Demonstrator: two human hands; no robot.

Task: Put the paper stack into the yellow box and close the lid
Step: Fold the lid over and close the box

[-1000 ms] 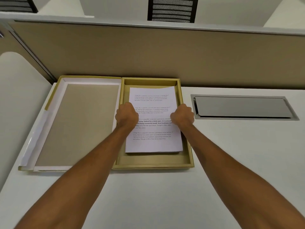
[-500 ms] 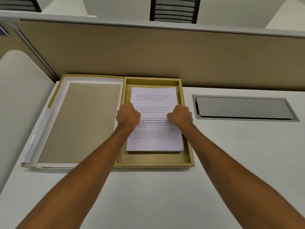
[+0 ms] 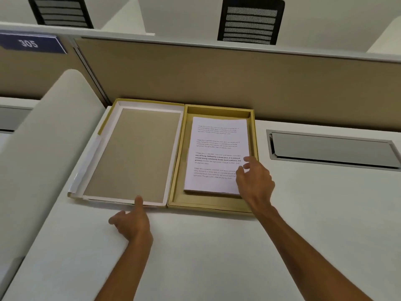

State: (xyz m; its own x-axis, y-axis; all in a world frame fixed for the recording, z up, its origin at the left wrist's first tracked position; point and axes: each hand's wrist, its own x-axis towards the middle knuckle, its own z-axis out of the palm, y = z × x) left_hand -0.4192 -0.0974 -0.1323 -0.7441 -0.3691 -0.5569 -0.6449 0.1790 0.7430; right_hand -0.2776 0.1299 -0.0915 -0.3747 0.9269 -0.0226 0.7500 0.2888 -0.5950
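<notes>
The white printed paper stack (image 3: 217, 153) lies flat inside the yellow box (image 3: 208, 203), which stands open on the white desk. Its hinged lid (image 3: 132, 153) lies flat to the left, inner side up, with a white rim and a tan lining. My left hand (image 3: 132, 220) rests on the desk at the lid's near edge, thumb tip touching that edge, holding nothing. My right hand (image 3: 253, 179) hovers over the stack's lower right corner, fingers spread, with nothing in it.
A tan partition wall (image 3: 217, 79) runs directly behind the box. A grey cable hatch (image 3: 329, 148) is set into the desk to the right. A white curved divider (image 3: 43, 135) borders the desk on the left. Black mesh chairs stand beyond the partition.
Both hands have let go of the paper stack. My left hand has moved down and left to the lid's near edge. My right hand has opened and drifted to the stack's lower right.
</notes>
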